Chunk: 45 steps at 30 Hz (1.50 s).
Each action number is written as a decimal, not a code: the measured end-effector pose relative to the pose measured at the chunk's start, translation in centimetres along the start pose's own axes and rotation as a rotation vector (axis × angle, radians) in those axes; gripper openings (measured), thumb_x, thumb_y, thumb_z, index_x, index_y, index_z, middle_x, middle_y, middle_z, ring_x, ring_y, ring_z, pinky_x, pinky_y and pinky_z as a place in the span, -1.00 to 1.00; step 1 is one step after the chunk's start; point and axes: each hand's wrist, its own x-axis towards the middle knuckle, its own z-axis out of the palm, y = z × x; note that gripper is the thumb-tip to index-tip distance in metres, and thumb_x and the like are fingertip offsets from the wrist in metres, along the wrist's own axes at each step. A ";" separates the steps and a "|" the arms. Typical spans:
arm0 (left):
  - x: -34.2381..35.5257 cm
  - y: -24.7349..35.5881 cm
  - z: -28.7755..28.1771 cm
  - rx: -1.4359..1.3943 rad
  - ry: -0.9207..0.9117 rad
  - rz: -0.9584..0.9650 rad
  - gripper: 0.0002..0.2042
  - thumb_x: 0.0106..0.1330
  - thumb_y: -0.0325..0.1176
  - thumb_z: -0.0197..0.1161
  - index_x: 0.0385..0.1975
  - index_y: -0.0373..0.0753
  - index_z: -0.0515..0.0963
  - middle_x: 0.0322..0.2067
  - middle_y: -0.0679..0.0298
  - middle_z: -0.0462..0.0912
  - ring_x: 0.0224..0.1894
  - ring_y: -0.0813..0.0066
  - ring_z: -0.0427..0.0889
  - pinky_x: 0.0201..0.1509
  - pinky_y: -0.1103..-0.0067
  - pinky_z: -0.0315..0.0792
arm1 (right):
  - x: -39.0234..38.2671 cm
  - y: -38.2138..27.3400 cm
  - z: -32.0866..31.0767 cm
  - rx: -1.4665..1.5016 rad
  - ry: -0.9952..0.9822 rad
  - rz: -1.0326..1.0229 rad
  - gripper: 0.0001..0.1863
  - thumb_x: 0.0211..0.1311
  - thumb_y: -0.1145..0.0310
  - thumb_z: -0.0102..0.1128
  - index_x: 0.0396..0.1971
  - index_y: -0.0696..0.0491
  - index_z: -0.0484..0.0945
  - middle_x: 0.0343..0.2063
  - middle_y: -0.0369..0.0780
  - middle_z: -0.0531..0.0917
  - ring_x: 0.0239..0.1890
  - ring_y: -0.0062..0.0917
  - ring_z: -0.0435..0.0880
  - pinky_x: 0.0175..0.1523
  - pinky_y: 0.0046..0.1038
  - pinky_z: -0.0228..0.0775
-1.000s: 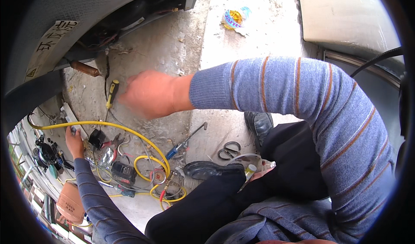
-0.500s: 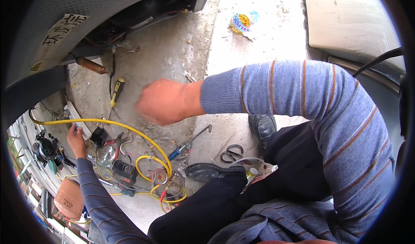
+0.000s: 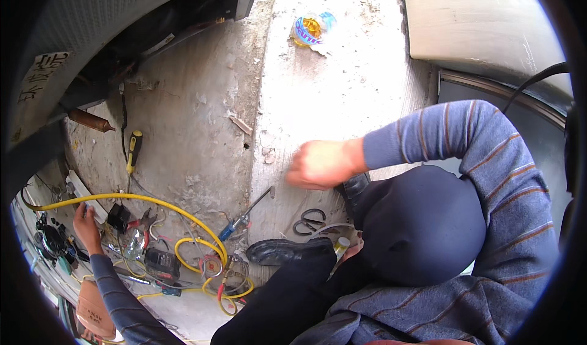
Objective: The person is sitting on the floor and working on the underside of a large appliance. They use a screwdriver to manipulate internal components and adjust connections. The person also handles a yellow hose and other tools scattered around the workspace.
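My left hand (image 3: 89,227) reaches in at the lower left, beside a yellow hose (image 3: 137,197) and the lower end of a white strip (image 3: 78,187). Its fingers are bent together round something small and pale that I cannot make out. Over the concrete floor, near my shoe, my right hand (image 3: 324,165) hangs in the air, blurred and curled into a fist. Whatever it may hold is hidden. Close to the left hand lie a small black block (image 3: 118,216), red-handled pliers (image 3: 144,221) and a black battery pack (image 3: 161,264).
A yellow-and-black screwdriver (image 3: 133,152), a blue-handled tool (image 3: 235,223), black scissors (image 3: 310,221) and a plastic bottle (image 3: 312,28) lie on the floor. A grey appliance (image 3: 92,24) with a copper cylinder (image 3: 90,120) stands at upper left. An orange-brown case (image 3: 95,311) sits lower left.
My right hand has swung right and down, toward my body. The view has shifted right, and my dark-trousered knee now rises into it. My left hand stays by the white strip.
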 end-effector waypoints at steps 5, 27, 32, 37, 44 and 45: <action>-0.4 1.7 -0.2 -0.031 0.014 -0.036 -0.63 0.35 -0.40 0.32 0.10 -0.46 0.60 -0.05 -0.07 0.73 -0.02 0.22 0.73 0.09 0.42 0.52 | -8.1 -0.9 5.0 -0.059 -0.191 -0.257 -0.84 0.22 0.24 0.10 -0.43 0.01 0.48 -0.51 -0.31 0.58 -0.40 -0.42 0.63 -0.32 -0.31 0.39; 0.1 -0.6 1.3 0.049 0.101 0.048 -0.68 0.33 -0.37 0.31 -0.01 -0.45 0.64 -0.09 -0.07 0.71 -0.07 0.08 0.70 0.09 0.38 0.51 | -7.5 -1.2 7.5 -0.019 -0.004 -0.103 -0.79 0.17 0.17 0.23 -0.33 -0.02 0.51 -0.42 -0.35 0.56 -0.31 -0.45 0.60 -0.22 -0.34 0.37; 0.6 0.3 1.2 -0.065 0.086 0.067 -0.72 0.35 -0.41 0.27 -0.05 -0.48 0.65 -0.21 -0.04 0.73 -0.12 0.24 0.71 -0.01 0.42 0.53 | -7.1 -1.3 7.3 0.001 -0.021 -0.112 -0.78 0.15 0.19 0.27 -0.33 -0.01 0.51 -0.44 -0.34 0.56 -0.34 -0.42 0.61 -0.27 -0.34 0.38; -0.9 2.9 0.0 -0.151 -0.018 0.018 -0.80 0.35 -0.41 0.21 -0.25 -0.44 0.66 -0.56 0.20 0.60 -0.51 0.46 0.53 -0.38 0.46 0.43 | -6.1 -1.3 6.7 -0.001 -0.037 -0.125 -0.82 0.15 0.23 0.26 -0.42 -0.03 0.47 -0.49 -0.33 0.53 -0.39 -0.43 0.59 -0.32 -0.32 0.37; -0.9 1.6 2.4 -0.356 0.129 -0.190 -0.65 0.21 -0.35 0.41 -0.05 -0.42 0.69 -0.21 0.02 0.79 -0.17 0.34 0.76 0.00 0.48 0.56 | -4.8 -1.6 5.5 0.033 -0.095 -0.186 -0.83 0.05 0.24 0.31 -0.43 -0.05 0.52 -0.62 -0.35 0.48 -0.54 -0.42 0.57 -0.43 -0.31 0.39; -0.9 1.3 2.2 -0.366 0.136 -0.190 -0.65 0.20 -0.35 0.42 -0.05 -0.42 0.69 -0.19 0.01 0.78 -0.16 0.34 0.75 0.01 0.48 0.56 | -4.4 -1.4 5.6 0.072 -0.149 -0.223 -0.82 0.06 0.23 0.31 -0.40 -0.05 0.54 -0.61 -0.35 0.48 -0.54 -0.44 0.58 -0.45 -0.32 0.41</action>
